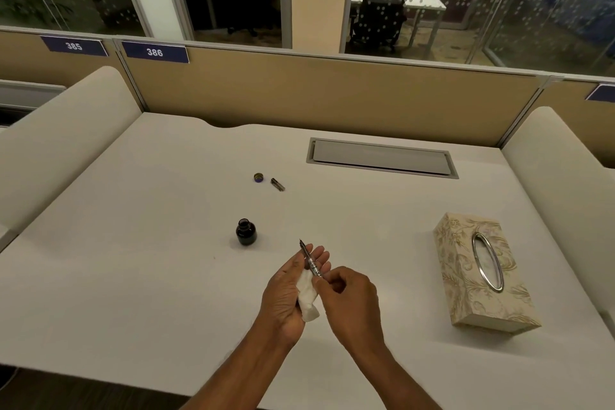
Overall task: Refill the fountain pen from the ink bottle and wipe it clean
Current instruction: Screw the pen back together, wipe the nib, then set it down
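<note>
The fountain pen (309, 260), its nib pointing up and away, lies across the fingers of my left hand (286, 289). My right hand (349, 296) pinches the pen's rear end. A crumpled white tissue (307, 299) sits in my left palm under the pen, with the left fingers stretched out. The open ink bottle (246, 232), dark and round, stands on the white desk (133, 260) just left of and beyond my hands. Its cap (258, 177) and a small dark pen part (278, 184) lie further back.
A patterned tissue box (482, 273) with an oval metal opening lies to the right of my hands. A grey cable hatch (382, 158) is set into the desk at the back right. Beige partitions border the desk at the rear and sides.
</note>
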